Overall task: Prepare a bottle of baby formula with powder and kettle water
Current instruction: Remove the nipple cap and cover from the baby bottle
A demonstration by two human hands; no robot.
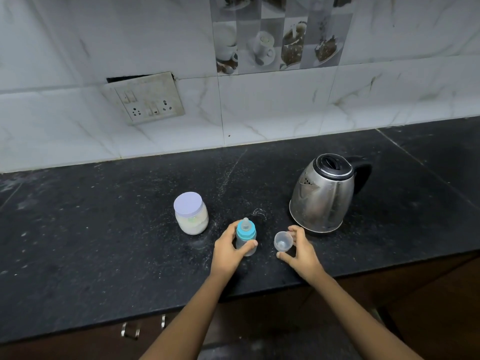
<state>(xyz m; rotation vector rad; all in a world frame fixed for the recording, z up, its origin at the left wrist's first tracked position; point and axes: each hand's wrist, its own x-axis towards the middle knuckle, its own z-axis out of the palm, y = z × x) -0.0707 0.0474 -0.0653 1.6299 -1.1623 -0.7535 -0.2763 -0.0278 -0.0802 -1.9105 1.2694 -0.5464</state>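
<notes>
Bottle (246, 236) upright on counter (104, 229) near front edge; I see left hand (228, 252) curled round its body. Right hand (301, 252) pinches clear cap (283, 241) just beside it. Powder jar (191, 213) left, kettle (322, 196) right, both lidded.

small baby bottle (246, 237) with blue collar and clear teat stands upright at lower centre; its clear cap (283, 241) just right, mouth up; lilac-lidded powder jar (191, 213) to its left; steel kettle (322, 194) right, lid closed
</notes>
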